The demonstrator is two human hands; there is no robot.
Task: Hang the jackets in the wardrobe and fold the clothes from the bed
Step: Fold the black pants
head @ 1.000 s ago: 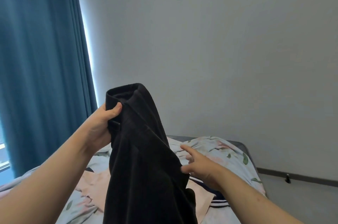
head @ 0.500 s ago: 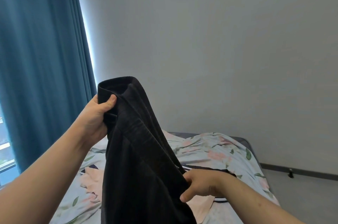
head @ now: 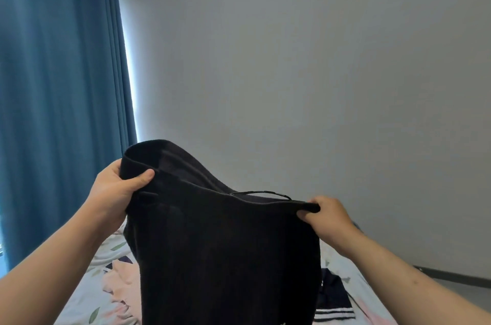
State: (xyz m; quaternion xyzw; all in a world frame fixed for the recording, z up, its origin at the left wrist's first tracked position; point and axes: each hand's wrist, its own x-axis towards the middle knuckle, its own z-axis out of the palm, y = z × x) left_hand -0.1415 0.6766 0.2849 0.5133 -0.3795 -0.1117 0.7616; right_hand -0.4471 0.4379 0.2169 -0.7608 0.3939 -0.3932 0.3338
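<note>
The left hand point(head: 117, 192) and right hand point(head: 328, 214) each grip a top corner of the black garment point(head: 225, 258), holding it spread out and hanging above the bed point(head: 87, 295). A pink top point(head: 119, 285) lies on the bed to the left and a navy striped piece point(head: 334, 303) to the right. The fold seems to be just starting; the next move likely calls for laying the garment flat on the bed with its edges level.

The left forearm point(head: 53, 271) and right forearm point(head: 414, 282) are bare, uncovered as far as the view reaches. The left hand point(head: 117, 189) and right hand point(head: 328, 218) are bare too; the left thumbnail point(head: 147, 174) is short.
</note>
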